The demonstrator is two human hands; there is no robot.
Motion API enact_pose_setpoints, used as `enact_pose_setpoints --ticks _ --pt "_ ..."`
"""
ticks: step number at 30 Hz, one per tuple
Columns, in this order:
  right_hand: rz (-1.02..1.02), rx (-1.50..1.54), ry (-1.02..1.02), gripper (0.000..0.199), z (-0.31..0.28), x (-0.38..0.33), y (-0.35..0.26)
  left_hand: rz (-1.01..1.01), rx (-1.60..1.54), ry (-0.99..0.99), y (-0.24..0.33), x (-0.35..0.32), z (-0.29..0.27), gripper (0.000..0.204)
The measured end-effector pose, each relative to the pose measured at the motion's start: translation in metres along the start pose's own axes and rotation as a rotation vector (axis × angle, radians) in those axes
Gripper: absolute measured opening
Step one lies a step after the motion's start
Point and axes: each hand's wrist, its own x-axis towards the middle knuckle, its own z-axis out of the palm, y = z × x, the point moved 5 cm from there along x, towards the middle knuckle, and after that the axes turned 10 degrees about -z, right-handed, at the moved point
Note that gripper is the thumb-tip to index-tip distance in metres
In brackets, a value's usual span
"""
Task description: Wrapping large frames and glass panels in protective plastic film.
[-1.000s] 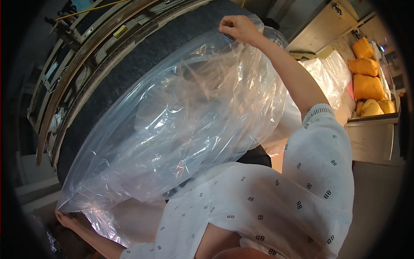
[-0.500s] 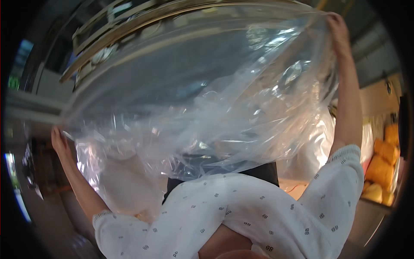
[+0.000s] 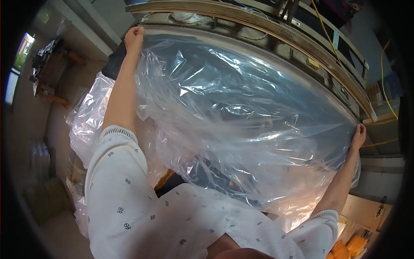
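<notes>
A large sheet of clear plastic film (image 3: pixel 241 103) is stretched wide between my two raised arms, its upper edge pulled taut and its lower part hanging in shiny creases toward my body. My left hand (image 3: pixel 134 39) pinches the film's far left corner. At the far right, my right hand (image 3: pixel 358 137) grips the other end of the same edge. Through the film a dark bluish surface shows, too blurred to name. More crumpled film (image 3: pixel 95 114) hangs to the left of my left arm.
Just beyond the film's edge runs a long wooden frame (image 3: pixel 258 20) with a yellow block (image 3: pixel 312 64) on it. A yellow hose or cable (image 3: pixel 384 82) hangs at the right. An orange-legged stand (image 3: pixel 54 77) is at the left, and orange bundles (image 3: pixel 354 246) lie at lower right.
My left hand has risen far forward and my right hand has come down, so the film now slants the other way. My view has swung, bringing more of the wooden frame into sight.
</notes>
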Motion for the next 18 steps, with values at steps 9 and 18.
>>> enact_pose_setpoints --ticks 9,18 --pt "0.076 -0.211 0.035 0.026 0.014 0.014 -0.030 -0.020 0.048 -0.156 -0.016 0.039 0.031 0.041" --pt "-0.074 -0.447 0.322 0.036 -0.016 0.006 -0.028 -0.027 0.174 -0.137 -0.017 0.059 0.065 0.041"
